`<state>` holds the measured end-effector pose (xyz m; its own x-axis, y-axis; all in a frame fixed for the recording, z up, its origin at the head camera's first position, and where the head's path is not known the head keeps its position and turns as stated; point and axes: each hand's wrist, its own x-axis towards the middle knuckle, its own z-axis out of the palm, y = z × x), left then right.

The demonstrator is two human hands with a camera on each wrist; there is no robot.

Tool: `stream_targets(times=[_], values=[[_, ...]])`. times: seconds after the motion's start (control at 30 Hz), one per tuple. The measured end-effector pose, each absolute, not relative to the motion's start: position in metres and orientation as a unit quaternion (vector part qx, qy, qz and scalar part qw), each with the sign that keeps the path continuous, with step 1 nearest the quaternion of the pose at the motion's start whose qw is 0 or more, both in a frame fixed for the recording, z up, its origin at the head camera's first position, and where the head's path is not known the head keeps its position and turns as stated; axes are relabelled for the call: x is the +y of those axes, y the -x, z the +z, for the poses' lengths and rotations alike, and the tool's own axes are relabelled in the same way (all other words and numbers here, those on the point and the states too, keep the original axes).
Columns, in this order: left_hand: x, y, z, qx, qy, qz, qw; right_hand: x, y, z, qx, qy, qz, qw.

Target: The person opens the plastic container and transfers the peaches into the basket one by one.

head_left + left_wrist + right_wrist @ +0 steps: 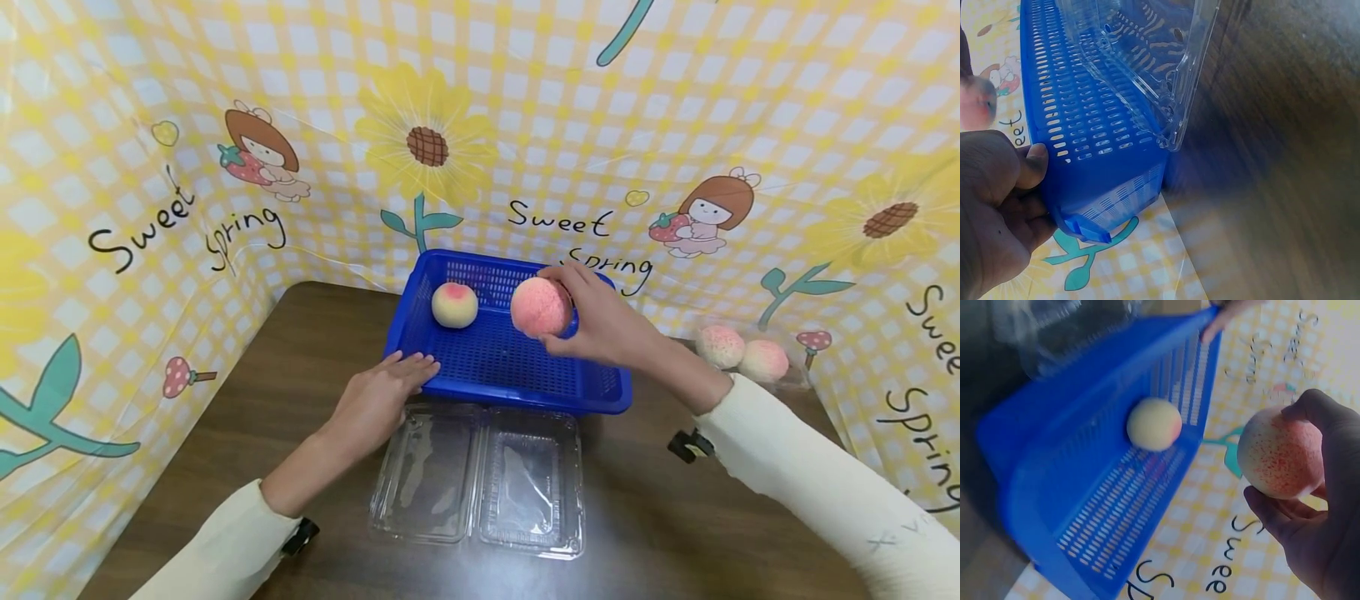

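Note:
My right hand (600,321) holds a pink speckled peach (540,307) between thumb and fingers, raised above the right part of a blue plastic basket (502,396). The right wrist view shows the same peach (1282,453) gripped from one side. A cream peach with a pink top (454,306) sits inside the basket, towards its left end. At the basket's near left corner, my left hand (378,400) grips the rim, with the thumb against the outer wall in the left wrist view. An opened clear clamshell box (531,483) lies directly in front of the basket.
On the right of the brown table (315,333), a clear box (798,379) contains two pink-and-cream peaches (763,360). Yellow checked cloth (510,125) with printed flowers hangs behind the basket and along both sides.

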<state>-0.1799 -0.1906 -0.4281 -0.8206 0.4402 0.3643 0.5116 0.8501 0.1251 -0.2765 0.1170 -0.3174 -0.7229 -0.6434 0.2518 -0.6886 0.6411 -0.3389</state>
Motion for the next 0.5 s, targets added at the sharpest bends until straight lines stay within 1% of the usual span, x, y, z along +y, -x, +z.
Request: stream_targets(times=[0.23, 0.5], values=[[-0.189, 0.181, -0.427, -0.947, 0.255, -0.098, 0.167, 0.106, 0.307, -0.317, -0.917, -0.349, 0.190, 0.046], [-0.190, 0.179, -0.428, -0.947, 0.250, -0.101, 0.175, 0.095, 0.342, -0.316, -0.909, -0.384, 0.161, 0.028]])
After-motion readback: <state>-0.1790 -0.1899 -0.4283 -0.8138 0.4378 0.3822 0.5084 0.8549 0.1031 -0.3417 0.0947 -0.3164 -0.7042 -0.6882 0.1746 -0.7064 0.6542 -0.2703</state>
